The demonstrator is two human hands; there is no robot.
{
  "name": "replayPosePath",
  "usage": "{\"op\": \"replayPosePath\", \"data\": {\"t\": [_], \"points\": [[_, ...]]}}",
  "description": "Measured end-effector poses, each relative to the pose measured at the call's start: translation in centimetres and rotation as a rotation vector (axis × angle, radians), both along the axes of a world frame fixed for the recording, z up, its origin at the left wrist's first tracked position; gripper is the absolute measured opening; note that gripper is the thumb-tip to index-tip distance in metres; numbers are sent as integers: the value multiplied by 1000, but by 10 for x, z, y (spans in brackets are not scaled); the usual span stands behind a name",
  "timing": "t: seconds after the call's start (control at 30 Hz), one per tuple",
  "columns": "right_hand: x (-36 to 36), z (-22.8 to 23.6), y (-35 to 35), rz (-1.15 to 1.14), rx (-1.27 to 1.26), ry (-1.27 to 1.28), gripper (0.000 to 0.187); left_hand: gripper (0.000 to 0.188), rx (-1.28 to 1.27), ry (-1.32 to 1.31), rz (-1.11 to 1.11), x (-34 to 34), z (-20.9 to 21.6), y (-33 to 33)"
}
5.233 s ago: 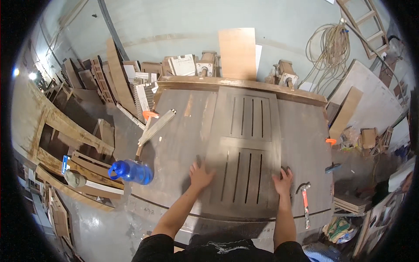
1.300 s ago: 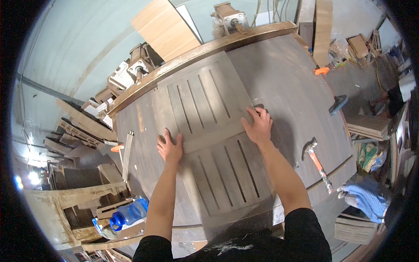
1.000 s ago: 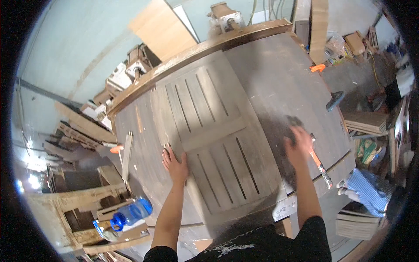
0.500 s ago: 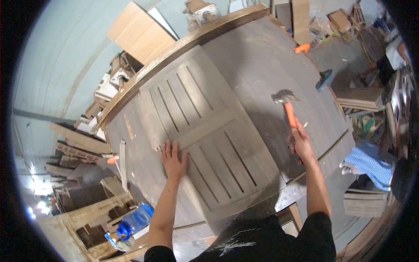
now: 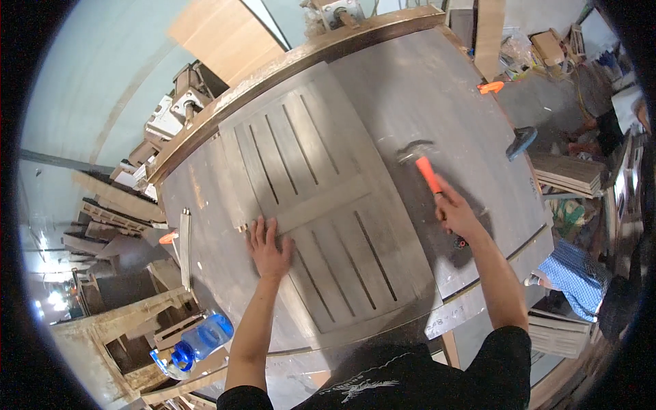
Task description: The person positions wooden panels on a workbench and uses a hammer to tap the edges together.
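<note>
A grey-brown wooden door panel [image 5: 321, 206] with long slots lies flat on the workbench, its two slotted fields split by a cross rail. On its left edge rests my left hand [image 5: 270, 254], fingers spread and flat beside small light dowel-like ends [image 5: 242, 227]. My right hand [image 5: 456, 213] grips a claw hammer [image 5: 428, 175] by its orange handle. The hammer's dark metal head is raised over the bench just right of the panel, apart from it. A small dark object with a red part [image 5: 460, 242] shows below that hand.
The bench [image 5: 417, 75] has a raised wooden rim along its far side. Narrow strips [image 5: 186, 249] lie at its left edge. Orange clamps [image 5: 490, 87] grip the edges. A blue water bottle [image 5: 205, 339] sits lower left. Stacked boards [image 5: 564, 174] and a blue checked cloth [image 5: 572, 279] are right.
The hammer has moved left toward the panel with my right hand, its head tilting further left. My left hand stays on the panel's edge. The whole view has shifted slightly.
</note>
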State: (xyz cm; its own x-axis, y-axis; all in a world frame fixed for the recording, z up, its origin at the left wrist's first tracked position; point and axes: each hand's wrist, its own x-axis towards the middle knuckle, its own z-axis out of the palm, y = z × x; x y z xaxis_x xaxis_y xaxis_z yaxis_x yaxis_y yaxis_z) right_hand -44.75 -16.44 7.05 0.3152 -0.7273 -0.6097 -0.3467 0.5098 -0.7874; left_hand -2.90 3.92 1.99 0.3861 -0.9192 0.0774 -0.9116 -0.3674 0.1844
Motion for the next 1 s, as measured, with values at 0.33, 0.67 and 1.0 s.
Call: {"op": "replayPosePath", "data": {"t": [0.33,0.67,1.0], "points": [[12,1,15,8,49,20,55,60,-38,39,-22,-6,1,-1],[-13,-14,-17,19,-1314,1010,52,61,-198,61,256,-19,10,1],[97,-51,41,18,-702,464,62,57,-310,437,655,-7,-1,4]]}}
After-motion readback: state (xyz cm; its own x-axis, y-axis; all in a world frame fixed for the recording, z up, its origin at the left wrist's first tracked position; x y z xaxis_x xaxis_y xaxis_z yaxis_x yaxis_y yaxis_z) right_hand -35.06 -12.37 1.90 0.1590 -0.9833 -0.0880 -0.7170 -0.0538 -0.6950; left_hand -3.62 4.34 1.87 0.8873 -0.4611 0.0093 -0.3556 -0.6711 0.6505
